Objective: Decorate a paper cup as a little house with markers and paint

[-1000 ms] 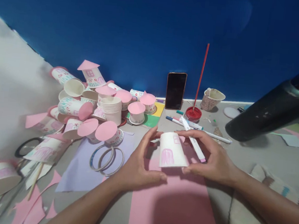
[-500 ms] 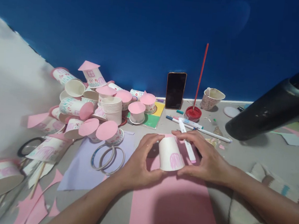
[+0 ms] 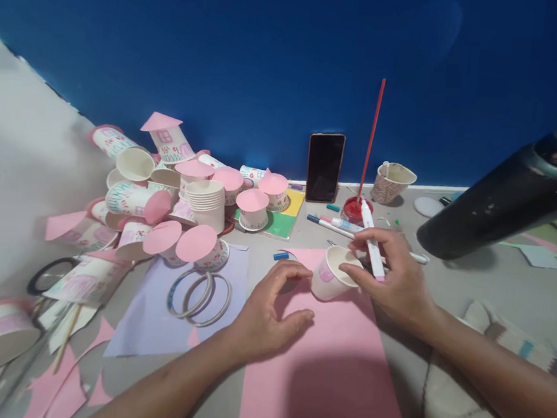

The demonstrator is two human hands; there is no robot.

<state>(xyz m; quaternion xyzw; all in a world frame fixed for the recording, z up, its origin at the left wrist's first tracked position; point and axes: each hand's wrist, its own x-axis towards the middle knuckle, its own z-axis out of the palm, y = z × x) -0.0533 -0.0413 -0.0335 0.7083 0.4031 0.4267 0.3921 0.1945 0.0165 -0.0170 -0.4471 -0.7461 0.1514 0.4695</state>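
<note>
Left hand (image 3: 269, 315) curves open, empty; right hand (image 3: 401, 285) grips tapered paper cup (image 3: 329, 286) and slim marker (image 3: 375, 259).

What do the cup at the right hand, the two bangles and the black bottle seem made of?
Paper cup: probably matte paperboard; thin wall, dull surface with pink drawing.
Bangles: perhaps metal with a slight shine; silvery-grey bands, possibly coated plastic.
Black bottle: likely painted metal, satin; pale chips and soft highlights, but plastic remains possible.
</note>
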